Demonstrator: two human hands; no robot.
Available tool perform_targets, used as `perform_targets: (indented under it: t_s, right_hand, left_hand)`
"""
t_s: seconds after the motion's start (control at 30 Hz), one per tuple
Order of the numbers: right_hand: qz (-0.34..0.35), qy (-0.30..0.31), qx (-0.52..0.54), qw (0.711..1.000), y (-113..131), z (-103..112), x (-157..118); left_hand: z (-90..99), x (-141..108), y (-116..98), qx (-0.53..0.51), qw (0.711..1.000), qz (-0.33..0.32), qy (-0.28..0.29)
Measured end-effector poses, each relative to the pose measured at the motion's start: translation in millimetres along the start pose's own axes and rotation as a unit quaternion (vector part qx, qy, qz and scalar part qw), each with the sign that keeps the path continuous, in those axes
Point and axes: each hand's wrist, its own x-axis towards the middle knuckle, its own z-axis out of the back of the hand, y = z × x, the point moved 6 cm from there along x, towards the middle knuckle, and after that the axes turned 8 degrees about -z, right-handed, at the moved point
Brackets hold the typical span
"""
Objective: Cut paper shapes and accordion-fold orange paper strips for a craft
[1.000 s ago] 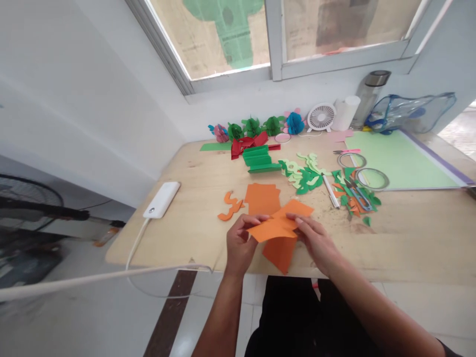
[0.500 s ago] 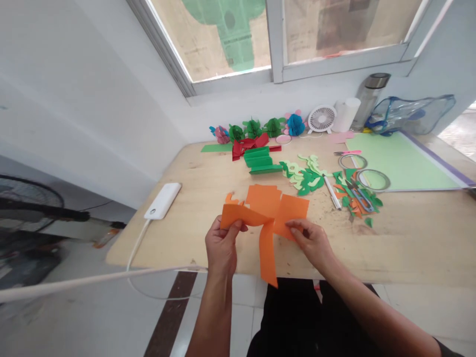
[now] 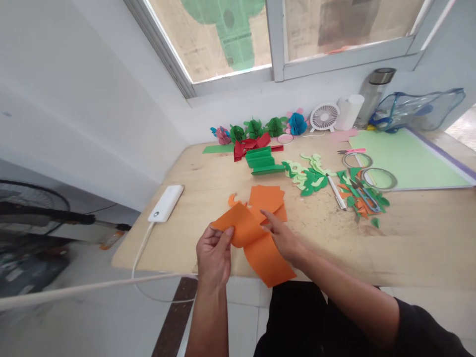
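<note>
Some orange paper (image 3: 241, 225), bent along a crease, is held above the near edge of the bench (image 3: 420, 233); number of layers cannot be told. The left hand (image 3: 214, 253) pinches its left corner, thumb on top and fingers curled beneath. The right hand (image 3: 280, 238) is at the paper's other side, index finger extended and its tip close to the crease; whether it grips or merely touches cannot be told. The lower flap of the paper hangs over the bench edge, toward the person's dark-clothed lap. Just beyond the held paper lies an orange stack (image 3: 267, 196), its sheets unevenly aligned, with orange cut-outs (image 3: 232, 200) partly hidden beside it. Farther back: pleated green paper (image 3: 260, 158), red folded pieces (image 3: 251, 145) behind it. To the right, a heap of green cut-outs (image 3: 312, 181), a white pen (image 3: 336, 192), and blue-handled snips (image 3: 366, 196) resting on green and orange scraps. Two tape rolls (image 3: 379, 178) lie near the snips. Far left on the bench, a white power bank (image 3: 165, 204), cable attached. Along the wall, a small white fan (image 3: 325, 117) stands upright, right of a blue paper ball (image 3: 298, 123).
</note>
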Motion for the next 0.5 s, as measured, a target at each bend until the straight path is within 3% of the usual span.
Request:
perform_targets:
  t_s: [0.13,0.23,0.33,0.43,0.47,0.5]
  right_hand:
    - [-0.081,0.013,0.036,0.996,4.2,17.8,-25.1]
    - [-0.059,0.049,0.059,0.995,17.6,24.5,-41.5]
    - [-0.091,0.067,0.092,0.989,16.9,24.0,-45.1]
    - [-0.162,-0.002,0.152,0.975,6.2,38.0,-47.3]
    - [-0.187,-0.020,0.169,0.968,3.1,45.0,-50.1]
    - [-0.210,-0.039,0.182,0.960,0.4,53.2,-54.0]
  left_hand:
    - [-8.5,-2.8,5.6,0.017,0.998,0.023,0.062]
    - [-26.3,-9.2,14.7,0.036,0.989,0.044,0.135]
    - [-49.7,-16.0,22.5,0.075,0.971,0.050,0.223]
    - [-62.4,-11.2,22.3,0.183,0.948,-0.032,0.259]
    - [-65.3,-7.7,21.4,0.247,0.927,-0.082,0.269]
    - [-69.6,-5.0,21.8,0.327,0.889,-0.135,0.291]
